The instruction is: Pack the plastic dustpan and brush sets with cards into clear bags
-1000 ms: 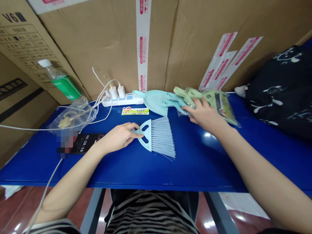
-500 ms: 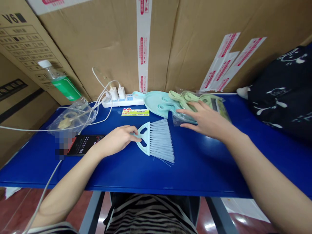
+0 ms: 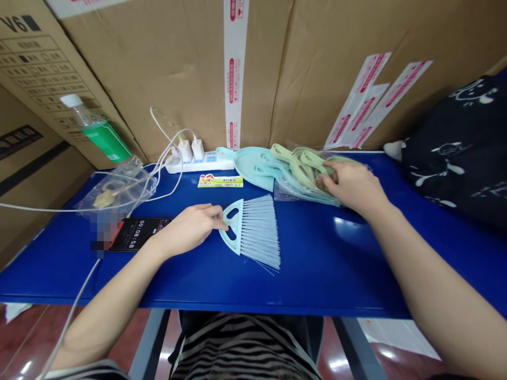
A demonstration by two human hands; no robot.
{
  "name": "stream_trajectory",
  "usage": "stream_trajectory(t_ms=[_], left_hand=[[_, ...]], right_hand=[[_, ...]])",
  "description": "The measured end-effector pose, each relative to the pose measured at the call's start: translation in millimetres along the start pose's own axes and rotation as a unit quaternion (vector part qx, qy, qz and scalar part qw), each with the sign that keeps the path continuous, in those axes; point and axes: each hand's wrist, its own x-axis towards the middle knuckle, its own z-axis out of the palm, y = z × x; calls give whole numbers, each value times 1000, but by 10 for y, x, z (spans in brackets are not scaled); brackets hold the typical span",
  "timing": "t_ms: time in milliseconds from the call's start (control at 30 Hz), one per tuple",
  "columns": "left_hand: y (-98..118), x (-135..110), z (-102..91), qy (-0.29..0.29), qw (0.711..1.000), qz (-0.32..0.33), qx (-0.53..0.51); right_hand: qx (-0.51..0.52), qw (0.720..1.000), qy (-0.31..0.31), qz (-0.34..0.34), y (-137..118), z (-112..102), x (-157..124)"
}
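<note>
My left hand (image 3: 198,227) is closed on the handle end of a light-blue hand brush (image 3: 233,227). The brush lies flat, its pale bristles pointing right. My right hand (image 3: 352,184) is at the back right, its fingers curled onto the bagged green brush and dustpan set (image 3: 309,163). That set's loop handles point left, and part of it is hidden under the hand. Beneath and beside it are light-blue handles (image 3: 273,171), some under clear plastic. A light-blue dustpan (image 3: 251,161) lies at the pile's left.
A white power strip (image 3: 214,163) with chargers and cables stands along the cardboard wall (image 3: 178,68). In front lies a yellow-green label card (image 3: 219,182). A phone (image 3: 137,235), a plastic bag (image 3: 103,198) and a tilted bottle (image 3: 106,140) are left; a black patterned bag (image 3: 459,148) is right.
My right hand has moved right over the bagged set, and its spread fingers have curled in. The bagged pieces have shifted slightly left. My left hand keeps the brush, which has moved slightly.
</note>
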Motion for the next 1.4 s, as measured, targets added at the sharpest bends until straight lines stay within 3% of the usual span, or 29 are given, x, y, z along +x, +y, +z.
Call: stream_trajectory(t_ms=[267, 667, 800, 900, 1033, 1100, 1233, 1400], left_hand=[[16, -10, 5, -11, 1000, 0, -7], [81, -4, -2, -21, 1000, -1, -18], [84, -3, 11, -28, 999, -9, -27], [96, 4, 25, -28, 999, -13, -39], [98, 9, 11, -4, 994, -50, -92], [86, 3, -10, 11, 986, -89, -143], [82, -6, -43, 12, 961, -111, -252], [164, 8, -40, 0, 968, -76, -240]], right_hand=[[11, 999, 0, -49, -95, -99, -11], [79, 983, 94, -135, -171, -184, -86], [105, 959, 139, -221, -330, -263, -236], [95, 941, 109, -307, -552, -259, -435], [18, 885, 131, -447, -878, -125, -702], [12, 866, 138, -480, -997, -48, -797], [47, 852, 121, -507, -1107, 47, -895], [169, 854, 70, -487, -1088, 56, -879]])
